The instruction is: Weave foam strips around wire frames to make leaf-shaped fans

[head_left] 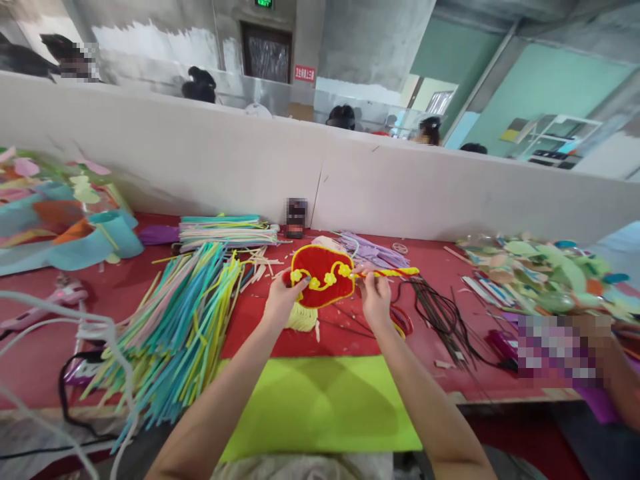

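Held up in front of me is a red hand fan [326,263] with a fuzzy yellow border, yellow flowers along a curling yellow stem, and a twisted red-and-yellow handle [395,272] pointing right. My left hand [286,293] pinches the left edge of the fan, thumb on its face. At the base of the handle, my right hand [375,290] is closed round it. Beneath the fan lies a pale yellow coil [303,318], partly covered. A lime-green sheet [325,403] spreads below my forearms.
Bundles of coloured pipe cleaners [175,327] cover the table's left side, near a pink glue gun [50,303]. Dark thin rods [443,320] and a black cord lie right. Green cut pieces [555,273] pile farther right, by another person's arm [607,360]. A white partition [400,187] stands behind.
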The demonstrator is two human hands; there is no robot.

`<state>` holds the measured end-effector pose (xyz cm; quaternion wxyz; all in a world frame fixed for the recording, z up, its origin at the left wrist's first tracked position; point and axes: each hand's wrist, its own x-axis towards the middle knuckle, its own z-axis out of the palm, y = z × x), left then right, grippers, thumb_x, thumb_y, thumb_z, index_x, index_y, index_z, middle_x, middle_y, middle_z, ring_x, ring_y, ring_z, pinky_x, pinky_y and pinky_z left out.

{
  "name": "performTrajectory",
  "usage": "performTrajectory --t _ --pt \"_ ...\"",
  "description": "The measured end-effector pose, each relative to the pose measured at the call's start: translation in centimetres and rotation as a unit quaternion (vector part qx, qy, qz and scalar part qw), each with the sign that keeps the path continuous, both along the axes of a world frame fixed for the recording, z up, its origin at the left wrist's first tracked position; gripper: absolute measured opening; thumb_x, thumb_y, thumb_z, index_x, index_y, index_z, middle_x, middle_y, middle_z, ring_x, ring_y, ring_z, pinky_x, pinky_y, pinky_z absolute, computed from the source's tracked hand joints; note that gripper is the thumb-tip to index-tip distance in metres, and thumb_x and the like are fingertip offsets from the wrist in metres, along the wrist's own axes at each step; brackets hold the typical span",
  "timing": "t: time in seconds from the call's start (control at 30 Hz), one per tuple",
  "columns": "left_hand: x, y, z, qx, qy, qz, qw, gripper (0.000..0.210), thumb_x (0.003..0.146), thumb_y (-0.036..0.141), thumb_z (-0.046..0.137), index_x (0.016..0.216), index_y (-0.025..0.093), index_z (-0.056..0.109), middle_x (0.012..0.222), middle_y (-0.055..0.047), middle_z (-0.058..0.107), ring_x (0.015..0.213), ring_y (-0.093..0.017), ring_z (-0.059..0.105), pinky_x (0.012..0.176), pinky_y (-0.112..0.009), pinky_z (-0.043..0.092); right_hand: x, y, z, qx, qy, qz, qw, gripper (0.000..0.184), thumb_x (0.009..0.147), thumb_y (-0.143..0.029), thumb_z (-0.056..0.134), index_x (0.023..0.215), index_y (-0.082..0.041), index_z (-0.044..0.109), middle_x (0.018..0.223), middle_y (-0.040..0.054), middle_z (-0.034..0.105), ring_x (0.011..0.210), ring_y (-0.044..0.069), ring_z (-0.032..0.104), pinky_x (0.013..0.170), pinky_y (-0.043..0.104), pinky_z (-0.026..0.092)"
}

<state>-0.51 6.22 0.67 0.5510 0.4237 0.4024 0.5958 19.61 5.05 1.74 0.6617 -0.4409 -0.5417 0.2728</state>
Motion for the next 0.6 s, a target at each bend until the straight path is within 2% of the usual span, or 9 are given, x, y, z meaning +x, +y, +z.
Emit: performTrajectory --t 0.17,0.3,0.37,0.47,0.53,0.6 --pt "-0.4 -1.4 1.0 0.072 0.151 0.084 0.982 0.030 0.067 0.029 0.070 0.095 0.020 0.063 0.087 -0.002 0.068 0.078 -0.018 0.062 0.072 -0.029 0.049 0.2 -0.7 -0.3 -0.017 -0.042 -0.040 0.998 0.027 0.089 -0.048 0.041 0.091 -0.022 0.049 0.099 0.0089 0.067 0.095 0.022 0.064 0.082 0.038 0.053" --pt "-0.9 -1.5 1.6 0.077 0.149 0.106 0.980 0.031 0.069 0.029 0.068 0.098 0.020 0.062 0.088 -0.002 0.067 0.079 -0.018 0.061 0.072 -0.027 0.048 0.5 -0.6 0.2 -0.030 -0.049 -0.058 0.997 0.031 0.085 -0.050 0.049 0.092 -0.021 0.056 0.094 0.0084 0.069 0.083 0.023 0.066 0.077 0.038 0.053" --pt "-1.3 -1.3 1.6 0.074 0.112 0.089 0.987 0.034 0.067 0.029 0.070 0.098 0.020 0.061 0.087 -0.002 0.067 0.079 -0.017 0.061 0.073 -0.028 0.049 0.7 -0.4 0.5 -0.039 -0.041 -0.034 0.998 0.033 0.083 -0.051 0.051 0.090 -0.021 0.060 0.085 0.0063 0.069 0.073 0.021 0.066 0.070 0.035 0.054" --pt "-2.0 -0.8 1.5 0.068 0.071 0.032 0.995 0.039 0.063 0.031 0.074 0.098 0.019 0.061 0.089 -0.002 0.067 0.079 -0.017 0.062 0.075 -0.029 0.050 1.6 0.2 0.8 -0.084 0.012 0.052 0.995 0.034 0.082 -0.053 0.052 0.086 -0.020 0.062 0.067 0.0015 0.066 0.047 0.014 0.056 0.045 0.028 0.047" --pt "-2.3 -0.3 1.3 0.054 0.040 -0.023 0.998 0.047 0.063 0.035 0.074 0.105 0.020 0.060 0.097 -0.004 0.068 0.087 -0.020 0.062 0.078 -0.030 0.050 2.4 0.5 1.0 -0.116 0.050 0.099 0.987 0.034 0.081 -0.052 0.053 0.083 -0.019 0.062 0.059 -0.0002 0.063 0.036 0.011 0.049 0.036 0.024 0.039" --pt "-2.8 0.4 1.1 0.029 -0.036 -0.082 0.996 0.054 0.071 0.049 0.065 0.116 0.021 0.056 0.111 -0.007 0.065 0.101 -0.023 0.060 0.084 -0.034 0.048 3.3 0.8 1.4 -0.117 0.074 0.104 0.985 0.031 0.080 -0.050 0.057 0.078 -0.019 0.062 0.056 -0.0002 0.062 0.035 0.010 0.047 0.034 0.023 0.038"
